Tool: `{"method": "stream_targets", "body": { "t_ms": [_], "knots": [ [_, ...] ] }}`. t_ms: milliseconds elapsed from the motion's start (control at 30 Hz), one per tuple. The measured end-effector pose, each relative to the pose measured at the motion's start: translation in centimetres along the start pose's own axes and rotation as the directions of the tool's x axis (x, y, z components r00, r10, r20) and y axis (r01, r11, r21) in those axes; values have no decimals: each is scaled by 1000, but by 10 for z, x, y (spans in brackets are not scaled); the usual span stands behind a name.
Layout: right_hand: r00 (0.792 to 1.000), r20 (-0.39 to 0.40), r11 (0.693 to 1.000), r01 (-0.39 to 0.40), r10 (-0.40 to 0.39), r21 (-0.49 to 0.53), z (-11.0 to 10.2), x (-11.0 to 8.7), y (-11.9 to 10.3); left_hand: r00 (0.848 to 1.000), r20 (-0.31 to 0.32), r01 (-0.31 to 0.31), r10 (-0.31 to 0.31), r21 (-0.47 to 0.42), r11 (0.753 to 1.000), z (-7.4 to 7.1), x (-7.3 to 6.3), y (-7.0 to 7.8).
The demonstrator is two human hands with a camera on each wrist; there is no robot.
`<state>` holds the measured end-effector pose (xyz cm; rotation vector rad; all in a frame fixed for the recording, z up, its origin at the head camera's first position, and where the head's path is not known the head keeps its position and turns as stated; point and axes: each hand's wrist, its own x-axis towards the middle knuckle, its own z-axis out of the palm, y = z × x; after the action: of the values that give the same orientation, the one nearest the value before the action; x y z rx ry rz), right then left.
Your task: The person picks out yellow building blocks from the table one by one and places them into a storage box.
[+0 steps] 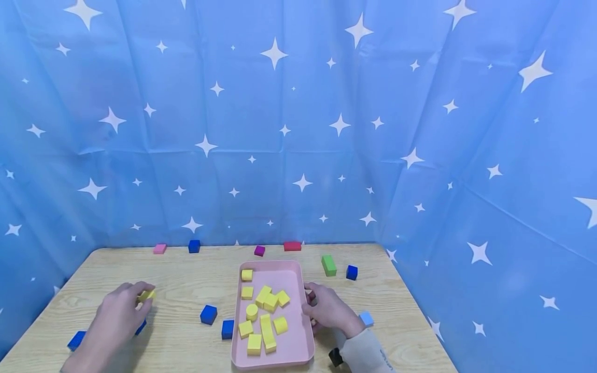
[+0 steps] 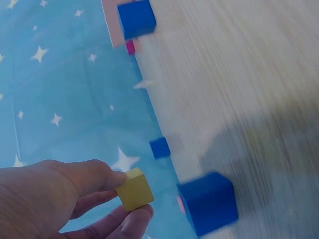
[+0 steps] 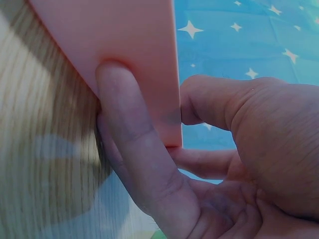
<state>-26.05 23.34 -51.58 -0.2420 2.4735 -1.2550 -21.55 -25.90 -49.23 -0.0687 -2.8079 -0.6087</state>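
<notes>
My left hand [image 1: 116, 313] is over the left part of the table, pinching a yellow block [image 2: 134, 190] between thumb and fingers. Close to that hand are a blue block [image 1: 76, 340] and another blue block [image 2: 208, 204], partly hidden by the hand in the head view. A pink tray [image 1: 294, 339] stands in the middle, with several yellow blocks [image 1: 254, 344] inside, some cube-shaped, some rounded, one long. At its right side my right hand [image 1: 330, 309] grips the tray, fingers against the outer wall and thumb at the rim, as the right wrist view shows.
Left of the tray lie blue blocks [image 1: 208, 314]. Along the back edge are pink [image 1: 160, 248], blue [image 1: 194, 246], purple [image 1: 259, 250] and red [image 1: 292, 246] blocks. A green block [image 1: 328, 265] and a light blue block [image 1: 366, 318] lie at right. A starry curtain [image 1: 280, 129] surrounds the table.
</notes>
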Motion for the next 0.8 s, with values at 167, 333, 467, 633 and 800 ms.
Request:
{"method": "stream_targets", "body": {
  "t_ms": [167,333,467,633,800],
  "knots": [
    [1000,-4,1000,-2,2,-8,-1,-1,-1,995,-64,-79,77,-20,997,7,-1,25],
    [1000,-3,1000,-2,2,-7,-2,-2,-2,984,-109,-148,142,-41,988,13,-4,51],
    [1000,3,1000,4,-4,0,-1,-3,-1,975,-134,-189,179,-65,980,20,-8,67],
    [1000,7,1000,3,-3,-1,1,-2,0,980,-93,-183,174,-97,978,28,-10,82],
    [1000,6,1000,5,-5,-8,0,-1,-1,991,2,-135,137,-119,984,32,-13,103]
  ]
}}
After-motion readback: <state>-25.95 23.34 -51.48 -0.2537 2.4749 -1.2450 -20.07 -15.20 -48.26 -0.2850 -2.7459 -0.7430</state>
